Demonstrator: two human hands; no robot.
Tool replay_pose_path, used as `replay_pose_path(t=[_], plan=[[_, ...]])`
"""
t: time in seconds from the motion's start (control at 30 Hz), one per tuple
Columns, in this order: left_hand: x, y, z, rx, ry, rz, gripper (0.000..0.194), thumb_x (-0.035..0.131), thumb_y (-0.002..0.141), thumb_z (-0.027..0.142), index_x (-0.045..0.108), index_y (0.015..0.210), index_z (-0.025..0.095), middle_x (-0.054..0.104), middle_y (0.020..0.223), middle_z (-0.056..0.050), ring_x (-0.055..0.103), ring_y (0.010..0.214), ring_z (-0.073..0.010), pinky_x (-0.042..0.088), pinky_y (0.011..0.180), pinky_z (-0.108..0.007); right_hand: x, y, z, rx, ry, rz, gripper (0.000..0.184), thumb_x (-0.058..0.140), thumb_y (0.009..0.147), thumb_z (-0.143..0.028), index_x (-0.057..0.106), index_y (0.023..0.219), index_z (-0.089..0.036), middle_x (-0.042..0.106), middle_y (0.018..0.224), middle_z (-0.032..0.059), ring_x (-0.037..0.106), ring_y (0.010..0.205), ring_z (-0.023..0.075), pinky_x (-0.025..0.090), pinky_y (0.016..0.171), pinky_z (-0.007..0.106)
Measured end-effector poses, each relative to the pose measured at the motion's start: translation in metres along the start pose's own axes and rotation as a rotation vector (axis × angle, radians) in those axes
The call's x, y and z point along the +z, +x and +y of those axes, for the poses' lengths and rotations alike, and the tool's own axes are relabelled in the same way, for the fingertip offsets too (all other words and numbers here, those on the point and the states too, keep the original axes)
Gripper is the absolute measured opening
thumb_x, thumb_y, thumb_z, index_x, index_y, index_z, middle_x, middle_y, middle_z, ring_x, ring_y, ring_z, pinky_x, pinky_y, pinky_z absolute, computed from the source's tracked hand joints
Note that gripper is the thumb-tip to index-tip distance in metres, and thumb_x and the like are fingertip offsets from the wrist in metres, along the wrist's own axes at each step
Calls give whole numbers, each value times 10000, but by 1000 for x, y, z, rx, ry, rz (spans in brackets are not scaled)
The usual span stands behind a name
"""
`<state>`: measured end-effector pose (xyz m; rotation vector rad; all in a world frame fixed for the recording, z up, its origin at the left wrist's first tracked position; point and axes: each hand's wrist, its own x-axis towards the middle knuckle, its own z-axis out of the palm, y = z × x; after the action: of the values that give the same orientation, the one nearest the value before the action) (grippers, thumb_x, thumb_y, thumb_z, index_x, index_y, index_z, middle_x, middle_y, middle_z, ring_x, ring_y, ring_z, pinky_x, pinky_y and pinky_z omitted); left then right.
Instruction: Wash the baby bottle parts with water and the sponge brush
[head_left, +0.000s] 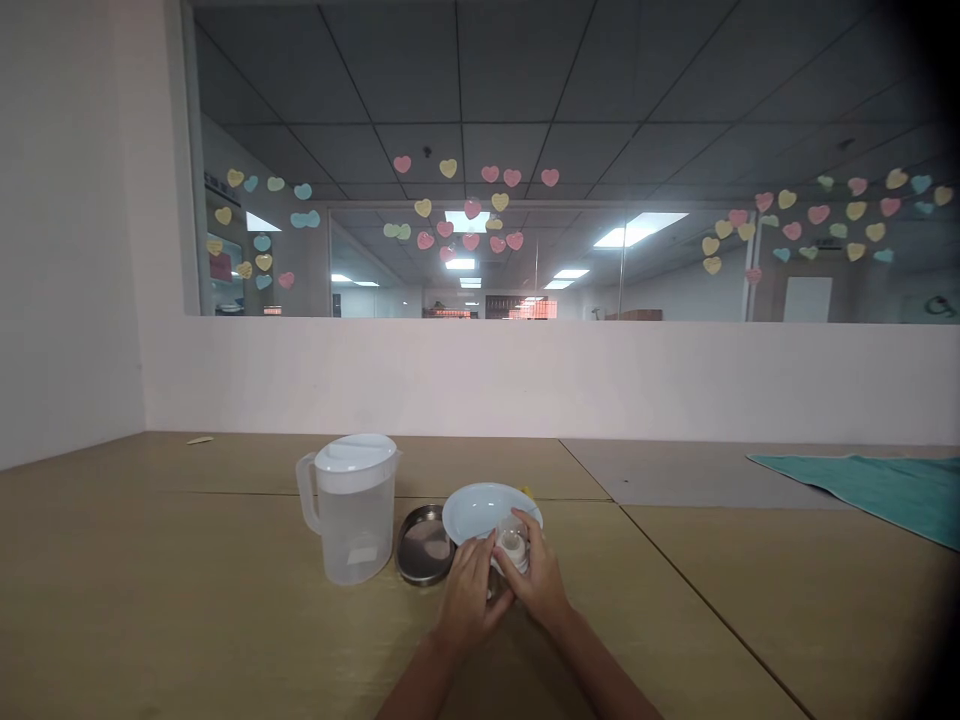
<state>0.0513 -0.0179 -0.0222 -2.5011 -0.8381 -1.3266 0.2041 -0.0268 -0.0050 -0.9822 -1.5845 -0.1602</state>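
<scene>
Both my hands meet over the table's middle around a small clear bottle point(511, 543) with a white top. My left hand point(469, 592) wraps its lower part from the left. My right hand point(537, 578) curls round it from the right, fingers near the top. Just behind the bottle lies a pale blue plate point(480, 505). A round metal lid or dish point(424, 545) rests left of my hands. Further left stands a translucent plastic jug point(352, 508) with a white lid and a handle on its left side.
The wooden table point(187, 600) stretches wide on both sides. A teal cloth point(885, 490) lies at the far right. A grey mat point(675, 472) covers the back right. A low white wall point(525, 380) with a glass window stands behind the table.
</scene>
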Motion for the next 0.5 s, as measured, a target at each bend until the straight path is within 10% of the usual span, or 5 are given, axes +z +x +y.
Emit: replay_pose_path(t=[0.5], plan=[[-8, 5, 8, -67, -93, -31, 504, 530, 858, 398, 429, 1293, 165, 595, 1172, -147, 562, 1077, -269, 466, 919, -457, -3, 2, -3, 23, -14, 2, 479, 587, 796, -378, 470, 1212, -173, 676, 982, 88, 664, 818, 218, 537, 684, 318]])
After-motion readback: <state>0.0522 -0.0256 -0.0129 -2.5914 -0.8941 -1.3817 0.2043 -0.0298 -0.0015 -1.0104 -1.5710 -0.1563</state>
